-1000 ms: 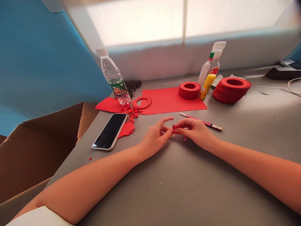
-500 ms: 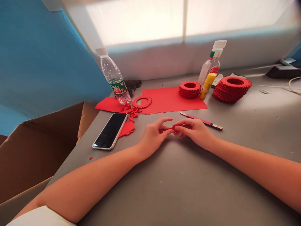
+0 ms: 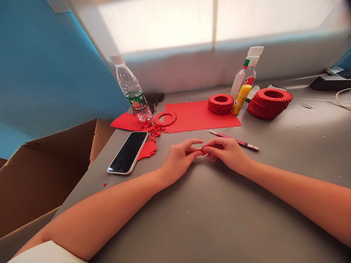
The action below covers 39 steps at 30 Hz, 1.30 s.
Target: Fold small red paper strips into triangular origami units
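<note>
Left hand: pinching one end of a small red paper piece, fold hard to make out between fingers.
Right hand: pinching opposite end, close against left.
Just beyond grip: craft knife.
Left of grip: phone.
Farther beyond grip: red paper sheet.

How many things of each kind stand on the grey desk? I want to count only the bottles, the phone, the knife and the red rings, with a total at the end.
Plastic bottles: 2
Smartphone: 1
Craft knife: 1
Red folded-paper rings and ring stacks: 3
Total: 7
</note>
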{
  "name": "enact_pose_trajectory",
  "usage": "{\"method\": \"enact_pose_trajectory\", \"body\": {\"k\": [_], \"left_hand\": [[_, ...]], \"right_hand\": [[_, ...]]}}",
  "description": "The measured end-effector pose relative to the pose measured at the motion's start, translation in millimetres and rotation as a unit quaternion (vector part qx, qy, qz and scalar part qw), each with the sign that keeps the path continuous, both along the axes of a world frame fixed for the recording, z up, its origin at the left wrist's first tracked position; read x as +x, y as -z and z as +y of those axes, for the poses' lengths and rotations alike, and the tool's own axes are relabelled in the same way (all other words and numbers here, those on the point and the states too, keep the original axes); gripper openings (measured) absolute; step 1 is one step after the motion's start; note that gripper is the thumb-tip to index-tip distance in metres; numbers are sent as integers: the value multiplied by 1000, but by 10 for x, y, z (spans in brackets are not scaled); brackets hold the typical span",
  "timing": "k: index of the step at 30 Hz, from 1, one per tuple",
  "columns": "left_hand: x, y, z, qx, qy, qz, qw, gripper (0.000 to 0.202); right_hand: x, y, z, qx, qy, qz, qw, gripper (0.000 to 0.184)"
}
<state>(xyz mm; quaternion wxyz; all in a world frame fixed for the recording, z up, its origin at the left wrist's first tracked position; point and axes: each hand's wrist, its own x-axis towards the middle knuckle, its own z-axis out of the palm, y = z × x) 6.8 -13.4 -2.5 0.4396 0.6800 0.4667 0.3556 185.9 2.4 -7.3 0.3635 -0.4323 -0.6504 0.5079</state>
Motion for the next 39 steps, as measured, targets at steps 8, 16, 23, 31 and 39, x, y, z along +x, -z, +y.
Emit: {"method": "enact_pose_trajectory", "body": {"k": [8,16,23,31,39], "left_hand": [[3,-2,1,-6,-2,-22,1000,25],[-9,25,33,-8,-3,-37,999,27],[11,-1,83,-137,3,-101,985,37],[-33,35,134,-166,30,-158,973,35],[16,14,64,-89,94,-77,989,40]], "right_hand": [[4,14,10,-16,-3,26,1000,26],[17,14,14,-21,-17,35,999,28],[0,24,13,-5,22,5,1000,28],[11,5,29,-34,5,36,999,25],[22,-11,13,-33,54,9,998,34]]}}
